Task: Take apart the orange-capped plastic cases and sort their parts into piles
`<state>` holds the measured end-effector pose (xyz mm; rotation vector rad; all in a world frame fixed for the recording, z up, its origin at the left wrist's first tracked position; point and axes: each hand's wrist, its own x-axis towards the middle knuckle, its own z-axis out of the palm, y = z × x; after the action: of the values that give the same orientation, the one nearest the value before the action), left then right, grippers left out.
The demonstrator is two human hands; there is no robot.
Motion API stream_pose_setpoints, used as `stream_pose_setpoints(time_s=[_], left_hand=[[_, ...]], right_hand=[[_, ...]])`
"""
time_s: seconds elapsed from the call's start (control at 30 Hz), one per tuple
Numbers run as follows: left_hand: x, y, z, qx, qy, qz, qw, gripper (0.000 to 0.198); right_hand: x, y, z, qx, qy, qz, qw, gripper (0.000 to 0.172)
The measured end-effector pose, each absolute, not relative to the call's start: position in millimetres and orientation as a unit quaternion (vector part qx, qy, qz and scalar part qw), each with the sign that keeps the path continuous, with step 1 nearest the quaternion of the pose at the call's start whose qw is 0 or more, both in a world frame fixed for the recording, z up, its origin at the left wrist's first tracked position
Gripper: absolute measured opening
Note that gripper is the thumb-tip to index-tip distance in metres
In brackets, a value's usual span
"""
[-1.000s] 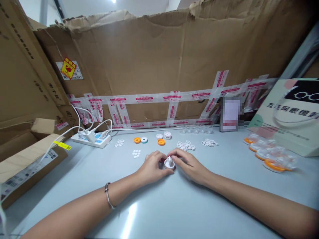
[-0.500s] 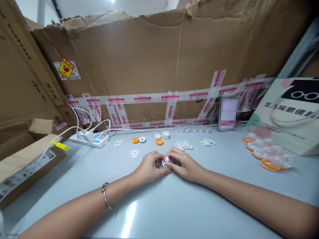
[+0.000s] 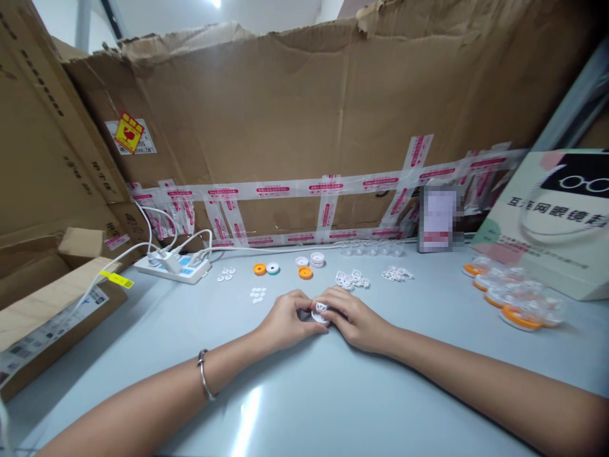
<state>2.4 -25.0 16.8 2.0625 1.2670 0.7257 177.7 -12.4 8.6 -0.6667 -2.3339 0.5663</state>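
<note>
My left hand (image 3: 285,320) and my right hand (image 3: 354,317) meet at the middle of the grey table (image 3: 333,393), fingers curled around one small white round plastic part (image 3: 320,311) held just above the surface. Both hands pinch it from either side. Beyond them lie loose white ring pieces (image 3: 351,278), a second heap of white pieces (image 3: 398,273), small white discs (image 3: 259,294), an orange cap (image 3: 305,273), and an orange and a teal cap (image 3: 265,268). A bracelet sits on my left wrist.
A taped cardboard wall (image 3: 304,127) closes the back and left. A white power strip (image 3: 172,266) with cables lies at the back left, a cardboard box (image 3: 52,317) at the left edge. Orange-and-clear finished pieces (image 3: 516,298) and a printed bag (image 3: 552,216) stand at the right.
Both hands have closed in tighter over the white part, which now shows less between the fingers. The view has shifted slightly.
</note>
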Motion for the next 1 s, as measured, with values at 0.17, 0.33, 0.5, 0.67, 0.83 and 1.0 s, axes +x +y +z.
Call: stream_pose_setpoints(time_s=[0.17,0.33,0.5,0.67,0.83,1.0], left_hand=[[-1.1,-24.0,17.5,0.79,0.46,0.259,0.311,0.021],[-2.1,-26.0,21.4,0.814,0.442,0.243,0.289,0.026],[0.8,-26.3,20.0,0.8,0.464,0.25,0.287,0.03],[0.3,-25.9,16.8,0.811,0.446,0.254,0.282,0.022],[-0.4,-24.9,15.2,0.819,0.432,0.255,0.28,0.021],[0.6,-25.6,18.0,0.824,0.429,0.246,0.276,0.021]], right_hand=[[177.4,-12.9,9.5,-0.258,-0.885,0.225,0.317,0.024],[173.7,-16.0,11.7,-0.306,-0.87,0.21,0.324,0.012],[171.9,-18.4,10.9,-0.322,-0.86,0.213,0.333,0.007],[172.9,-18.8,8.1,-0.282,-0.872,0.203,0.346,0.018],[173.9,-18.3,4.7,-0.265,-0.88,0.18,0.352,0.02],[174.3,-19.6,4.8,-0.261,-0.884,0.172,0.347,0.021]])
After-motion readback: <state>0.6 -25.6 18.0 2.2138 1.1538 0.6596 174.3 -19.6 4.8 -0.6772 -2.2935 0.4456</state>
